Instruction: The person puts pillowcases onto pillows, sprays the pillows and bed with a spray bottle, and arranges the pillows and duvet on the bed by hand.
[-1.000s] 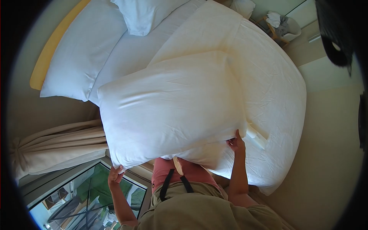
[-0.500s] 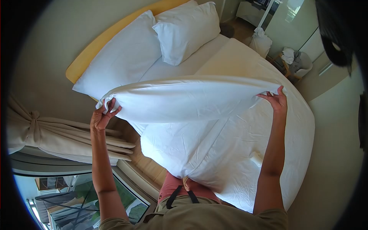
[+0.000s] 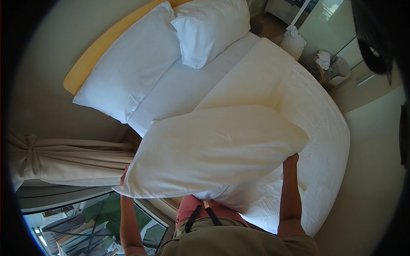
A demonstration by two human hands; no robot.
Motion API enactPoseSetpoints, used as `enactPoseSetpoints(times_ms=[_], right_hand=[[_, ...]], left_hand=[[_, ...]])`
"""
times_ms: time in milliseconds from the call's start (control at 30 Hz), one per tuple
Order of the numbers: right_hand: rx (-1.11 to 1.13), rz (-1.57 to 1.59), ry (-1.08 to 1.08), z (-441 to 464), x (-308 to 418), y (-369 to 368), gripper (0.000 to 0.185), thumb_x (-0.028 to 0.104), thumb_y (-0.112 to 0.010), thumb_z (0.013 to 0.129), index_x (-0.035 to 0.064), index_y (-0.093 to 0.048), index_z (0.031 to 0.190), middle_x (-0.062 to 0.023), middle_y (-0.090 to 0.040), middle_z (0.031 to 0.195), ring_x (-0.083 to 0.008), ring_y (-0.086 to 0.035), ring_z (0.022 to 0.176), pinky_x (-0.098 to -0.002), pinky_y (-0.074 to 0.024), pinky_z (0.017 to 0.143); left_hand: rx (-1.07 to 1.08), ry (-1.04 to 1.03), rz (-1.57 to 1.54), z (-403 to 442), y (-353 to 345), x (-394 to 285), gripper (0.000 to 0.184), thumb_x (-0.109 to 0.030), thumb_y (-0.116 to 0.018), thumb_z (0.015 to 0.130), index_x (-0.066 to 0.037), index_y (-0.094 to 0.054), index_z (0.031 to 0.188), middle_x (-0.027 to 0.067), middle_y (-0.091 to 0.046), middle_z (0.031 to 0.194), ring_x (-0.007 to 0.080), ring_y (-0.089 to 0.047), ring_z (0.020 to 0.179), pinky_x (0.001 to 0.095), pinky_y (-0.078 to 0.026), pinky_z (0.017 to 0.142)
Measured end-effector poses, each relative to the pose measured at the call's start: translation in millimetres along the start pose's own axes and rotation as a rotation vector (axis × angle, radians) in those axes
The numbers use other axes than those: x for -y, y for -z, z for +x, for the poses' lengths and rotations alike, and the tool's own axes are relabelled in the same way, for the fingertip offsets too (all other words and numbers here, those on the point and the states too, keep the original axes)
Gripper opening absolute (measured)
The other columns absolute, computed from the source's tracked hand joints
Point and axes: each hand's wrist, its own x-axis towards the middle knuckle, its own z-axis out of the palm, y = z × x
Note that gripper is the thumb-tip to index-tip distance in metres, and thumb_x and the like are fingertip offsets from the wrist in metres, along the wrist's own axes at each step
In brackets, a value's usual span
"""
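Note:
A white pillow [image 3: 213, 149] is held in front of my body, above the near side of the bed. At its lower left corner is my left hand [image 3: 123, 178], mostly hidden behind the fabric. My right hand [image 3: 292, 158] is at the lower right corner, its fingers covered by the pillow. Beneath lies the white duvet [image 3: 322, 128], its upper part folded back. Two more white pillows rest at the head of the bed, one large [image 3: 132, 64] and one smaller [image 3: 211, 30].
A yellow headboard [image 3: 102, 40] curves behind the pillows. Tied beige curtains [image 3: 77, 160] and a window [image 3: 98, 226] are at the left. A chair holding cloths [image 3: 337, 70] and a white bag [image 3: 293, 42] stand at the back right.
The pillow was lifted and stretched out between my hands half a second ago; now it hangs lower and looks fuller. Both hands have come down and moved slightly closer together.

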Motion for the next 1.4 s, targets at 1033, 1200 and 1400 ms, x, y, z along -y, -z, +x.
enactPoseSetpoints(times_ms=[1033,1200,1400], right_hand=[[-0.252,0.547,-0.774,-203,4,-93,0.069,0.061,-0.04,0.087,0.014,-0.035,0.137,-0.0037,-0.044,0.134,-0.0239,-0.043,0.121,-0.0416,-0.038,0.1],[-0.043,0.606,-0.788,-160,-30,-199,0.073,0.063,-0.047,0.083,0.0123,-0.037,0.135,-0.0037,-0.045,0.132,-0.021,-0.045,0.118,-0.0401,-0.0396,0.098],[0.089,0.806,-0.846,-77,-89,-392,0.087,0.074,-0.046,0.075,0.0123,-0.037,0.136,-0.0026,-0.044,0.133,-0.0198,-0.043,0.119,-0.038,-0.037,0.1]], left_hand=[[0.154,0.354,1.449,158,-284,42,0.062,-0.058,-0.053,0.084,0.003,-0.066,0.09,0.0112,-0.065,0.079,0.0182,-0.061,0.074,0.0319,-0.047,0.071],[-0.176,0.048,1.343,100,-285,-79,0.052,-0.048,-0.057,0.086,0.002,-0.068,0.086,0.0087,-0.066,0.075,0.0136,-0.06,0.069,0.0269,-0.046,0.067],[-0.339,-0.288,1.362,134,-245,-194,0.047,-0.044,-0.055,0.089,0.0,-0.067,0.078,0.0036,-0.062,0.068,0.0094,-0.054,0.065,0.0248,-0.044,0.063]])
